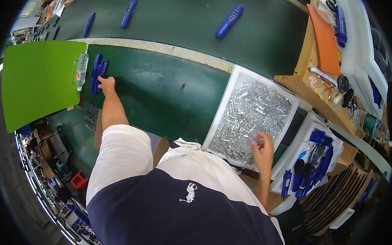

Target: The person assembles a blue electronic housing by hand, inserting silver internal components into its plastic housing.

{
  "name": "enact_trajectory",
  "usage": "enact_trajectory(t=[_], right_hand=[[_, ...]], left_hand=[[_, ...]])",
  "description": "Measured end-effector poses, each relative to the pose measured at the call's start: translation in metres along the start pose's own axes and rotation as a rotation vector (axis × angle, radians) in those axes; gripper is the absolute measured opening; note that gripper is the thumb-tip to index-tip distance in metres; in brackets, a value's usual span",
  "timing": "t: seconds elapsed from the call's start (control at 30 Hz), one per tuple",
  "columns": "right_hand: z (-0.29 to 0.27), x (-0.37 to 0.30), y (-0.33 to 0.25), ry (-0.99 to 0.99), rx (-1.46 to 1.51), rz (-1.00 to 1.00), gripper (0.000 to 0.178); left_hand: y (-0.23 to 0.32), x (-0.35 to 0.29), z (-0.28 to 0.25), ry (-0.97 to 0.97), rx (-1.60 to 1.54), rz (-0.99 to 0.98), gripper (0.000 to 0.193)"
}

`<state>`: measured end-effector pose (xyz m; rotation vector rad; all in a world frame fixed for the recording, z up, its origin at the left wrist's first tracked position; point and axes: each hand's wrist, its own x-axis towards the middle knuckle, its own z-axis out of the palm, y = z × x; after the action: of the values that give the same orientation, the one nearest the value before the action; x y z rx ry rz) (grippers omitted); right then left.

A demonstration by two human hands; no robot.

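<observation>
On the left of the green work surface, two long blue plastic shells (pixel 95 83) lie side by side. My left hand (pixel 108 84) reaches out to them, its fingertips closed at the edge of the nearer one. On the right stands a white tray (pixel 218 117) heaped with small clear plastic parts (pixel 251 112). Above its near right corner is my right hand (pixel 263 153), thumb and fingers pinched around what looks like one small clear part (pixel 259 140).
A clear bottle (pixel 81 70) lies by a bright green board (pixel 41 80) at left. Blue handheld casings (pixel 229 22) are spread along the far green belt (pixel 175 19). More blue pieces (pixel 303 177) fill a box at lower right, below a cluttered wooden shelf (pixel 308 75).
</observation>
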<state>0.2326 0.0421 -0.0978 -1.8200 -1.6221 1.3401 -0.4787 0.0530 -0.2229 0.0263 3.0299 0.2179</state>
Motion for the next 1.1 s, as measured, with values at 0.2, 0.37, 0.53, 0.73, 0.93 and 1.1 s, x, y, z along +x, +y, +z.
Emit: enact_trajectory(t=[0.2,0.37,0.53,0.73,0.93,1.1], right_hand=[[0.037,-0.003,0.017,-0.002,-0.264,0.028,0.042],[0.028,-0.008,0.018,0.033,-0.227,0.048,0.033],[0.032,-0.023,0.03,0.227,-0.102,-0.005,0.022],[0.037,-0.031,0.027,0.217,-0.054,-0.021,0.026],[0.035,-0.033,0.032,0.198,0.064,0.0,0.027],[0.038,-0.033,0.036,0.291,0.067,-0.059,0.023]], left_hand=[[-0.031,0.072,0.001,-0.159,0.029,0.099,0.041],[-0.027,0.036,0.009,0.031,-0.075,0.387,0.056],[-0.019,-0.095,0.027,0.063,-0.182,0.532,0.061],[-0.049,-0.165,0.038,-0.046,-0.427,0.71,0.04],[-0.055,-0.251,0.022,-0.136,-0.407,1.123,0.018],[-0.062,-0.301,0.002,-0.222,-0.422,1.238,0.025]])
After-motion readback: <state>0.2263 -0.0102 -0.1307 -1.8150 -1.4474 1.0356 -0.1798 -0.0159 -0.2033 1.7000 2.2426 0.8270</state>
